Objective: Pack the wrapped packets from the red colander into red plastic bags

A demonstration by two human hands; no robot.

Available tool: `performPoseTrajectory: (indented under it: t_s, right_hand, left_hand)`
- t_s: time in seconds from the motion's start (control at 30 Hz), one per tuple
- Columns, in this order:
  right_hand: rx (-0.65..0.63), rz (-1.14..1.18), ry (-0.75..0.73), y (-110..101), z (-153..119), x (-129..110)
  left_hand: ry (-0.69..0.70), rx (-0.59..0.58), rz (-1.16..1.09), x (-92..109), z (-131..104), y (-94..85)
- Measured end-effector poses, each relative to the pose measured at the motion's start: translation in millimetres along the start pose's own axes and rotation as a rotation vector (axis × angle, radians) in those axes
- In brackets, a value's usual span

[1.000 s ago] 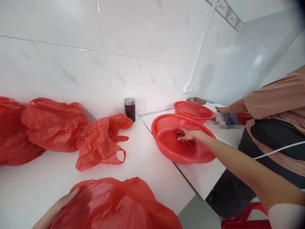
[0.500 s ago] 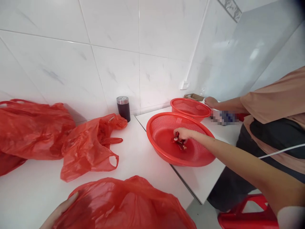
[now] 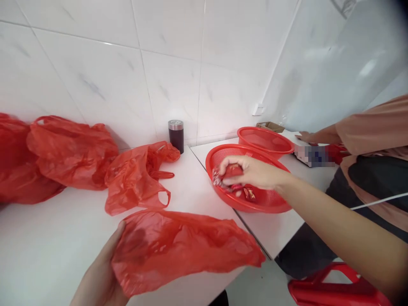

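Observation:
My left hand (image 3: 103, 265) is closed on a red plastic bag (image 3: 178, 246) at the near edge of the table, thumb on its side and most fingers hidden behind the film. Above the front red plastic basket (image 3: 212, 185), my right hand (image 3: 251, 170) is closed around small shiny red wrapped packets (image 3: 232, 171); motion blurs them and I cannot tell how many. Another red packet with pale lettering (image 3: 250, 194) shows just below the fingers; whether it is held or lies in the basket, I cannot tell.
More red plastic bags (image 3: 73, 153) lie along the wall at left, near a dark tumbler (image 3: 176, 138). A second red basket (image 3: 266, 138) stands behind the first. At right a person (image 3: 376, 136) works beside a cardboard box (image 3: 270, 127). A red stool (image 3: 334, 289) is below.
My right hand has risen from the basket's bottom toward me with red packets in it. My left hand has moved right and up with the bag, which now looks flatter. The view has shifted left.

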State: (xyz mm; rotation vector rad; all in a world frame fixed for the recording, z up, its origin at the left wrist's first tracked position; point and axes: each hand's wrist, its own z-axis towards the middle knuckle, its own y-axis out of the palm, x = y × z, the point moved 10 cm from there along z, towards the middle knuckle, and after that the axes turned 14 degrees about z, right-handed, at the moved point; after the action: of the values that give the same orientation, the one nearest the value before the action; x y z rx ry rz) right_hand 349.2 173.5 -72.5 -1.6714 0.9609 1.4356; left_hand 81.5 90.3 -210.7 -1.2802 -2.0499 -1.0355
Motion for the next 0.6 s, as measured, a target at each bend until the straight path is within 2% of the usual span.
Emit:
performPoseTrajectory:
  t_s: [0.07,0.1,0.17,0.27,0.37,0.43,0.5,0.53,0.6]
  right_hand:
    - [-0.207,-0.041,0.012,70,-5,-4]
    - [-0.296,-0.088,0.032,98,-7,2]
    - [-0.346,-0.244,0.035,129,-2,22]
    - [-0.196,-0.516,-0.050,131,16,52]
    - [-0.155,-0.622,-0.151,132,21,66]
    - [-0.216,-0.614,-0.211,139,16,60]
    - [-0.248,-0.571,-0.273,138,11,41]
    - [-0.219,-0.545,-0.300,128,11,29]
    - [-0.044,-0.545,-0.320,87,14,8]
  left_hand:
    - [-0.011,-0.061,-0.036,-5,-3,11.2]
    - [-0.030,-0.102,-0.055,-9,-6,17.1]
    - [-0.090,-0.206,-0.094,-19,-12,29.5]
    - [-0.159,-0.320,-0.144,-29,-21,40.0]
    - [-0.053,-0.255,-0.144,-17,-18,27.4]
    - [0.057,-0.178,-0.119,-3,-13,13.0]
    - [0.115,-0.137,-0.094,5,-11,2.0]
    - [0.113,-0.132,-0.085,6,-11,-1.7]
    - [0.075,-0.126,-0.078,3,-11,-7.7]
